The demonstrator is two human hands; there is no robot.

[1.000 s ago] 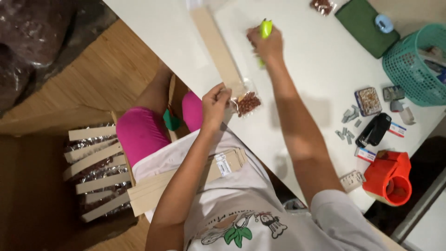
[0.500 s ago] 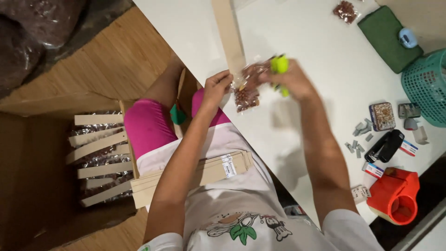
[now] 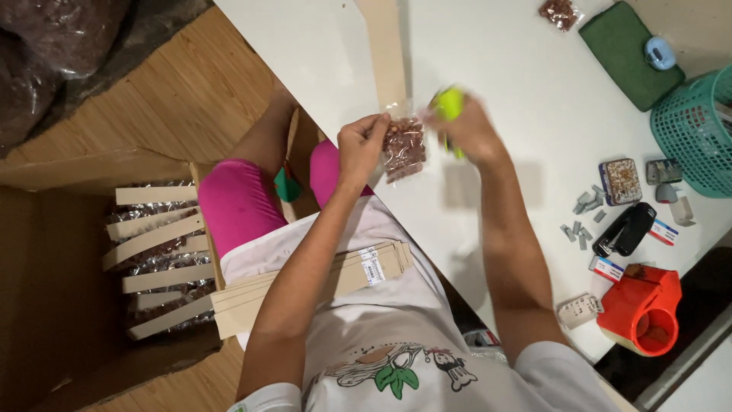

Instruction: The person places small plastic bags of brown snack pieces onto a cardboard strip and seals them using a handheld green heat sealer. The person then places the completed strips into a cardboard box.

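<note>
My left hand pinches the top edge of a small clear bag of brown bits, held at the near edge of the white table. My right hand is beside the bag's other corner, gripping a lime green tool; it is blurred by motion. A long beige card strip lies on the table just beyond the bag. A stack of beige card strips rests across my lap.
A cardboard box at the left holds filled bags with card headers. On the table: another small bag, green pad, teal basket, small tin, loose staples, black stapler, orange tape dispenser.
My right hand came back from farther out on the table with the green tool and now meets the bag. My left hand lifted the bag slightly toward the table edge.
</note>
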